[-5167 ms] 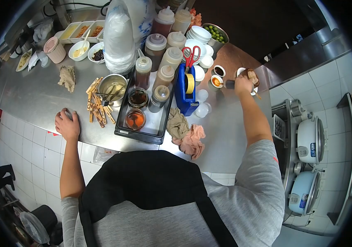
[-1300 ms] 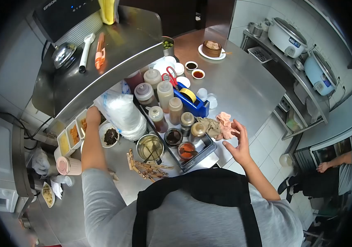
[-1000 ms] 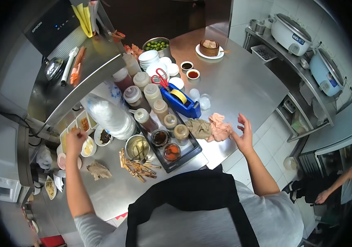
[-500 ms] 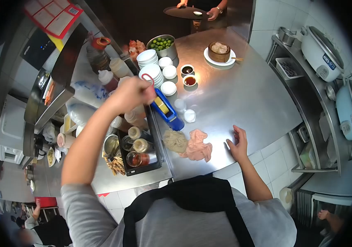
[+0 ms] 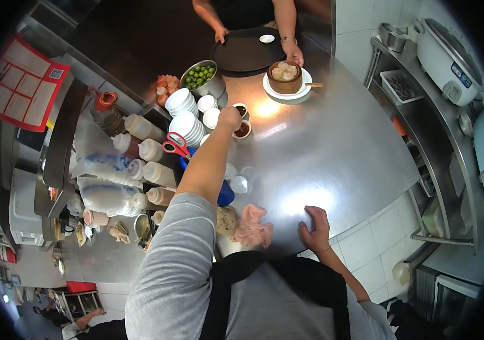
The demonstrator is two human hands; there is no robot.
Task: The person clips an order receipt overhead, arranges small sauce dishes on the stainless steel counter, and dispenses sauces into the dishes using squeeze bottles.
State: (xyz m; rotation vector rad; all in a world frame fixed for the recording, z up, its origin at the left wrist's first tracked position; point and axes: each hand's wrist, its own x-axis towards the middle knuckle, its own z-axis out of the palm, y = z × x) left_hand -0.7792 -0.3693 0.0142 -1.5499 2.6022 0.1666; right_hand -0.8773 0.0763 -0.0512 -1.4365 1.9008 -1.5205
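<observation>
My left hand (image 5: pixel 230 120) reaches across the table to two small white dishes of dark sauce. It overlaps the left side of the upper sauce dish (image 5: pixel 242 110) and the lower sauce dish (image 5: pixel 243 130); its fingertips are hidden. Red-handled scissors (image 5: pixel 177 146) stand beside my left forearm, by a blue tape dispenser (image 5: pixel 226 194) mostly covered by that arm. Near the table's front edge my right hand (image 5: pixel 316 230) is open, thumb and fingers apart, holding nothing. A crumpled pink cloth (image 5: pixel 252 226) and a greyish cloth (image 5: pixel 226 220) lie between my arms.
Across the table a person's hands hold a black tray (image 5: pixel 247 52) with a small white dish. Beside it are a bamboo steamer (image 5: pixel 285 77) of dumplings on a white plate, a pot of green limes (image 5: pixel 201 76), stacked white bowls (image 5: pixel 185 126) and sauce bottles (image 5: pixel 159 174) at left.
My left hand has moved from the scissors' red handles forward to the sauce dishes. My right hand stays open near the edge. The other person has brought the black tray closer, beside the steamer.
</observation>
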